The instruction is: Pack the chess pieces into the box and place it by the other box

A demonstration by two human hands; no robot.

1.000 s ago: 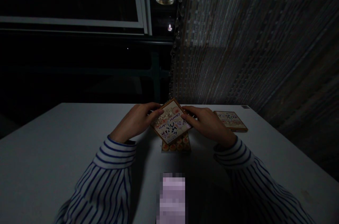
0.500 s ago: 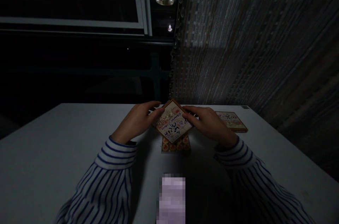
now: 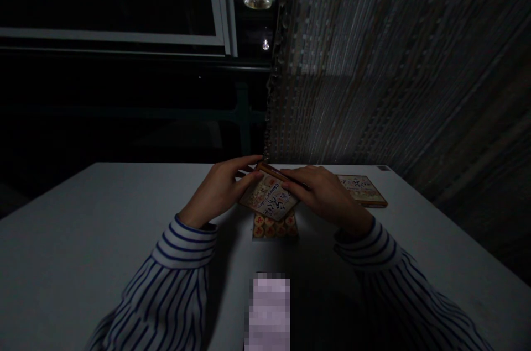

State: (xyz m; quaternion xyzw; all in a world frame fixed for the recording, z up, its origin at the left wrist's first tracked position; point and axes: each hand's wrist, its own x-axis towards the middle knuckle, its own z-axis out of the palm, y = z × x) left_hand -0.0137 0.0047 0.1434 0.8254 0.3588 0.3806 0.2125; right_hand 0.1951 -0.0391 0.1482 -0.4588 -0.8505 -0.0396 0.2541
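Observation:
Between both hands I hold a Chinese chess box (image 3: 270, 196), its printed face toward me and its top edge tipped so the brown side shows. My left hand (image 3: 222, 185) grips its upper left corner with thumb and fingers. On the opposite side, my right hand (image 3: 317, 190) has its thumb on the face and fingers over the edge. Directly below, partly hidden by the box, lies a tray of round chess pieces (image 3: 275, 228) with red characters, several of them showing in rows.
A second, similar printed box (image 3: 362, 190) lies on the white table (image 3: 103, 251) at the back right, beyond my right wrist. A bead curtain (image 3: 352, 63) hangs behind the table's far right side. A pixelated pale patch (image 3: 269, 312) covers the near middle.
The held box has tilted, its top edge coming into view and its face looking flatter. My right hand has shifted slightly left, and its fingers lie further over the box.

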